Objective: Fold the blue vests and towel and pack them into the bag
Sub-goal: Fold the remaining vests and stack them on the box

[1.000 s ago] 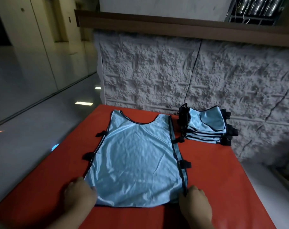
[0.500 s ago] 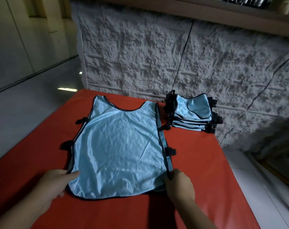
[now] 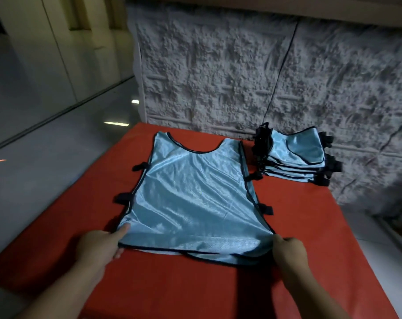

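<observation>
Red table [image 3: 310, 226], folded vest stack [image 3: 294, 157] beside wall [image 3: 218, 77]

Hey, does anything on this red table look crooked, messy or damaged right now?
Nothing damaged or spilled. The spread vest lies slightly askew on the table, with wrinkles across it and its near hem lifted where the left hand and right hand pinch the corners. The folded stack sits neatly by the wall.

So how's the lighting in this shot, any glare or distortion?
Head view: dim overall; sheen glints off the flat vest; bright reflections on the glossy floor; the hands' forearms cast dark shadows on the red table; wide-angle lens bends the wall edges.
</observation>
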Demonstrator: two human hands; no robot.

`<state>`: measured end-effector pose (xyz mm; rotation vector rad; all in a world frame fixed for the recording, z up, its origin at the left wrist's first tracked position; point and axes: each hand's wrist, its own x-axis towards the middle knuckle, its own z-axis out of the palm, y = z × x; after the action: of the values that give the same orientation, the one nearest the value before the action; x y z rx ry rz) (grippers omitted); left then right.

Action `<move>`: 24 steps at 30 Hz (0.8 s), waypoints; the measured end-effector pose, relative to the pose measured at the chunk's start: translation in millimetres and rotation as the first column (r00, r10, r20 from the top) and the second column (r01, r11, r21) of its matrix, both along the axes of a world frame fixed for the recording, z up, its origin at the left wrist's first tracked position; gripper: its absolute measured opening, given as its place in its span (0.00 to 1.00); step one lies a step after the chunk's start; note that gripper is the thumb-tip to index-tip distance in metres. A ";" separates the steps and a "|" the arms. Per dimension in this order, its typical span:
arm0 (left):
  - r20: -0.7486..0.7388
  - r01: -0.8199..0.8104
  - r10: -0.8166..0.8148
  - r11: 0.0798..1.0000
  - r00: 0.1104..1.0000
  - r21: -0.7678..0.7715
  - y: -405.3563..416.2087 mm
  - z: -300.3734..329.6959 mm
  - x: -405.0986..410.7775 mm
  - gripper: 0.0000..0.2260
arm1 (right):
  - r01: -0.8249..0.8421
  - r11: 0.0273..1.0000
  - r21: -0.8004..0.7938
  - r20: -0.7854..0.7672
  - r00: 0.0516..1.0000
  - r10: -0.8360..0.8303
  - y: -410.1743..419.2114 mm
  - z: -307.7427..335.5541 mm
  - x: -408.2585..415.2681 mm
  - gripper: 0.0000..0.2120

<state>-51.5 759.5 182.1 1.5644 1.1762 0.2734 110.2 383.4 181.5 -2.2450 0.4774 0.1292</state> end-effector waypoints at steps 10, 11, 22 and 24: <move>-0.087 0.111 -0.098 0.981 0.991 0.157 1.1 -0.5 1.9 0.27 | -0.137 0.892 0.430 -0.051 0.983 0.176 14.5 20.8 -14.8 0.10; -0.077 0.140 -0.130 0.979 0.989 0.150 2.1 -1.0 1.5 0.25 | -0.195 0.898 0.395 -0.046 0.972 0.231 15.9 18.3 -15.3 0.11; 0.002 0.092 -0.092 0.990 0.996 -0.112 16.8 3.4 -6.8 0.10 | 0.055 0.907 0.417 -0.143 0.990 0.006 -2.0 13.6 -17.9 0.10; -0.092 0.132 -0.128 0.990 0.987 0.041 15.1 2.2 -8.1 0.15 | 0.103 0.918 0.383 -0.140 0.989 -0.053 -7.8 6.1 -20.9 0.12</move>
<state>-59.6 774.6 184.3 1.7018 1.1373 0.1472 89.4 375.6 187.6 -1.8312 0.5558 0.3007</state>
